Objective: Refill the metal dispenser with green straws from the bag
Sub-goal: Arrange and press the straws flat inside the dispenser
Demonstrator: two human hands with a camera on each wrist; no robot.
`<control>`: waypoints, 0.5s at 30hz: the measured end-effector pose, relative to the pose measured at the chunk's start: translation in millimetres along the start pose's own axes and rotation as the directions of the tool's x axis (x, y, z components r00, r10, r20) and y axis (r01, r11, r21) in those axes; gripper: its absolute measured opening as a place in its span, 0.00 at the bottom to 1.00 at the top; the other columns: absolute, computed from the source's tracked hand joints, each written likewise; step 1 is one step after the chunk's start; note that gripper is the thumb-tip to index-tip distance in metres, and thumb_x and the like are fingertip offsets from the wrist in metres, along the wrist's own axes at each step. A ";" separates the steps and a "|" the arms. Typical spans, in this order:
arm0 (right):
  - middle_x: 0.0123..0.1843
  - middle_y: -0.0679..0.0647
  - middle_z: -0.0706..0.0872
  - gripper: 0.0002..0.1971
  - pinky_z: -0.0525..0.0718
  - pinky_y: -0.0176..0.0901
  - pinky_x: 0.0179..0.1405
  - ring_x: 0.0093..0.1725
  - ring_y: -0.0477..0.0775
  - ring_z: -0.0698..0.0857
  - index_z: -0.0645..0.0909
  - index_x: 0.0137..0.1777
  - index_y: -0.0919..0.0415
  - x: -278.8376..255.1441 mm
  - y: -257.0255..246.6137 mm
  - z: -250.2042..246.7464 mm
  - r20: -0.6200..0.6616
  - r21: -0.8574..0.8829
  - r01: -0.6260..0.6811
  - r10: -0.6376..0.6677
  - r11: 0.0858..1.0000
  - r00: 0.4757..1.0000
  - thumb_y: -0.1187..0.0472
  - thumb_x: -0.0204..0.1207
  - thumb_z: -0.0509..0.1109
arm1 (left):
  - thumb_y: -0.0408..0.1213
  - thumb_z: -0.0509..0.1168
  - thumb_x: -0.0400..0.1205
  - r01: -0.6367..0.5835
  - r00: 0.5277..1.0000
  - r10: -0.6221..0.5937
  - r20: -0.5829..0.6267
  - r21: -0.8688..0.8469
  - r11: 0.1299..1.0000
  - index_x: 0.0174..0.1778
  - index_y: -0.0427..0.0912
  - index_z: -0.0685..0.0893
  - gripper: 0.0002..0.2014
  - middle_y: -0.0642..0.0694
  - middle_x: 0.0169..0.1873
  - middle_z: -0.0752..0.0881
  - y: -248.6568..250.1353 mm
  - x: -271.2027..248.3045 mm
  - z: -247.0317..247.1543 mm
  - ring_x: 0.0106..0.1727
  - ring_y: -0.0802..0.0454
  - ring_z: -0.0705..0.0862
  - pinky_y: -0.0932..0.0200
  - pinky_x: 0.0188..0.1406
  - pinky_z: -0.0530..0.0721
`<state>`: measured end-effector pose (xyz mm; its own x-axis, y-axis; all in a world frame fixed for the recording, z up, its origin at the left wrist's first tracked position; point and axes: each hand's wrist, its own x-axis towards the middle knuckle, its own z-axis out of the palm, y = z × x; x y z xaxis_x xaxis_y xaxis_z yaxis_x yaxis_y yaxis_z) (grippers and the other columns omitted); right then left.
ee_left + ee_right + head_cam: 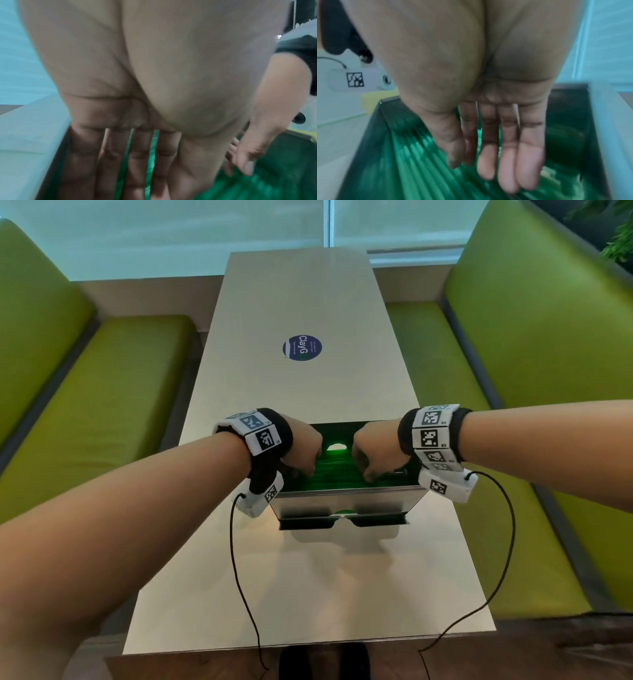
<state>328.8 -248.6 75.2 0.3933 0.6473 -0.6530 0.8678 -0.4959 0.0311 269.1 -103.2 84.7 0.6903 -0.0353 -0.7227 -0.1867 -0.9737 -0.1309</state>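
Note:
The metal dispenser [346, 501] stands open-topped on the table, holding a layer of green straws [337, 470] lying side by side. Both hands reach down into it. My left hand [305, 470] is at the left end of the straws, and in the left wrist view its fingers [137, 169] are straight and point down onto the straws [254, 186]. My right hand [371, 474] is at the right end, with its straight fingers [506, 162] just over the straws [412, 162] beside the dispenser's wall [570, 108]. Neither hand grips anything. No bag is in view.
The dispenser sits mid-table on a long beige table [308, 594] with a round blue sticker [302, 348] farther back. Green padded benches [113, 392] run along both sides. Thin black cables [236, 559] hang from both wristbands over the near tabletop.

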 end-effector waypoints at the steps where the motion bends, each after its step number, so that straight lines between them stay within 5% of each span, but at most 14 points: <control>1: 0.54 0.51 0.91 0.14 0.84 0.42 0.52 0.55 0.54 0.88 0.88 0.58 0.57 -1.4 -1.2 2.4 0.035 0.003 0.007 -0.007 1.000 0.999 0.50 0.80 0.71 | 0.46 0.63 0.87 -0.006 1.000 0.006 0.019 0.026 1.000 0.61 0.40 0.88 0.16 0.46 0.53 0.90 1.9 0.7 3.5 0.50 0.47 0.85 0.55 0.46 0.78; 4: 0.57 0.51 0.89 0.15 0.80 0.42 0.51 0.54 0.53 0.85 0.86 0.62 0.56 -0.4 -0.2 5.3 0.023 0.028 0.003 -0.004 1.000 1.000 0.49 0.81 0.70 | 0.45 0.60 0.88 -0.009 1.000 0.007 0.018 0.123 0.992 0.63 0.36 0.86 0.18 0.44 0.49 0.85 8.8 3.6 13.0 0.48 0.46 0.82 0.56 0.45 0.74; 7: 0.58 0.52 0.89 0.13 0.82 0.44 0.55 0.57 0.54 0.85 0.85 0.61 0.56 0.1 3.6 3.5 -0.032 0.088 -0.007 0.010 0.996 0.999 0.52 0.81 0.71 | 0.44 0.61 0.88 0.010 1.000 -0.008 -0.012 0.165 0.986 0.71 0.37 0.81 0.20 0.42 0.62 0.86 7.4 7.2 19.4 0.62 0.42 0.85 0.53 0.56 0.81; 10: 0.59 0.52 0.87 0.16 0.81 0.44 0.53 0.56 0.55 0.84 0.82 0.64 0.56 -2.2 4.2 6.0 -0.014 0.096 -0.010 0.011 0.995 1.000 0.53 0.79 0.74 | 0.43 0.63 0.86 -0.018 0.998 0.027 -0.053 0.160 0.987 0.73 0.37 0.78 0.21 0.39 0.64 0.85 4.5 8.5 22.1 0.64 0.40 0.85 0.49 0.64 0.84; 15: 0.61 0.52 0.87 0.14 0.78 0.40 0.50 0.57 0.56 0.85 0.83 0.65 0.57 -5.9 -2.9 12.0 0.033 0.019 0.022 -0.022 1.000 0.999 0.58 0.81 0.69 | 0.39 0.60 0.88 -0.083 0.996 0.084 0.001 0.156 0.984 0.66 0.37 0.83 0.15 0.40 0.61 0.87 6.2 5.0 22.0 0.52 0.44 0.82 0.55 0.48 0.76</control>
<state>320.3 -257.9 69.9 0.3637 0.6389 -0.6779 0.8701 -0.4928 0.0024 256.0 -104.5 65.3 0.6714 -0.1165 -0.7319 -0.3504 -0.9201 -0.1751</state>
